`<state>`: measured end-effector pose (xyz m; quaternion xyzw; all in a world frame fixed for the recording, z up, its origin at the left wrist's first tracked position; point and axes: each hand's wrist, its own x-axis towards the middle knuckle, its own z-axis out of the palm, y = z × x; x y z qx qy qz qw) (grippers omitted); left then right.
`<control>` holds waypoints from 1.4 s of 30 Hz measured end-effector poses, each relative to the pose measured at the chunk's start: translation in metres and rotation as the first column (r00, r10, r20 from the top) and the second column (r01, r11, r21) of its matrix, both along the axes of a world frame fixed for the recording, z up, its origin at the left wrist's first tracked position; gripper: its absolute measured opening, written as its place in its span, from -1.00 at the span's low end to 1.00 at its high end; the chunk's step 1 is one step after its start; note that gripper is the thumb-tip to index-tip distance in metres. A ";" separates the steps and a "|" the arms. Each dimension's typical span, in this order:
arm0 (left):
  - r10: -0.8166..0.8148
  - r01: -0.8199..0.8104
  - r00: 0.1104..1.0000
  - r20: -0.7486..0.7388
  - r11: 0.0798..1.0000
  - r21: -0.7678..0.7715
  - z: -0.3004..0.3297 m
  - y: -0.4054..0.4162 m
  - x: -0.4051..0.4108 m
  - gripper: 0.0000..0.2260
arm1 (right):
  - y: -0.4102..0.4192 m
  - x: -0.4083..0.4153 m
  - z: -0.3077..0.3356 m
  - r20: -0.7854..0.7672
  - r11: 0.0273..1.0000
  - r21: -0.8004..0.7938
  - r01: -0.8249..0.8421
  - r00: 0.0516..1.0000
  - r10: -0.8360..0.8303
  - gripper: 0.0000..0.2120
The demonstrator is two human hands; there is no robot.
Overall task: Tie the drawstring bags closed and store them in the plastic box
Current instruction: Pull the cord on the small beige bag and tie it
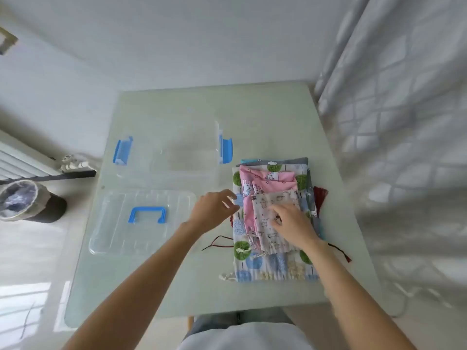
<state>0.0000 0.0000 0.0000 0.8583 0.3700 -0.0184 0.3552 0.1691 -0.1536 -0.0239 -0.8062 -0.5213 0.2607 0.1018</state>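
A stack of flat drawstring bags lies on the right half of the glass table (177, 286). The top one is a small beige bag (274, 238) with tiny animal prints, over a pink bag (257, 184) and a large white bag (267, 269) printed with trees. My right hand (293, 223) rests flat on the beige bag, fingers spread. My left hand (214, 210) hovers at the stack's left edge, fingers apart, holding nothing. A clear plastic box (174, 150) with blue side clips stands open at the table's back left.
The box's clear lid (141, 221) with a blue handle lies in front of the box. Dark red cords (217, 242) and a red tassel (320, 194) stick out from the stack. A lined waste bin (22, 200) and radiator stand left on the floor; a curtain hangs right.
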 end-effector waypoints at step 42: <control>0.203 -0.063 0.803 0.561 0.964 -0.258 -0.133 -0.016 -0.008 -0.95 | -0.042 0.020 -0.102 -0.048 0.848 0.529 -0.037 0.996 0.074 -0.52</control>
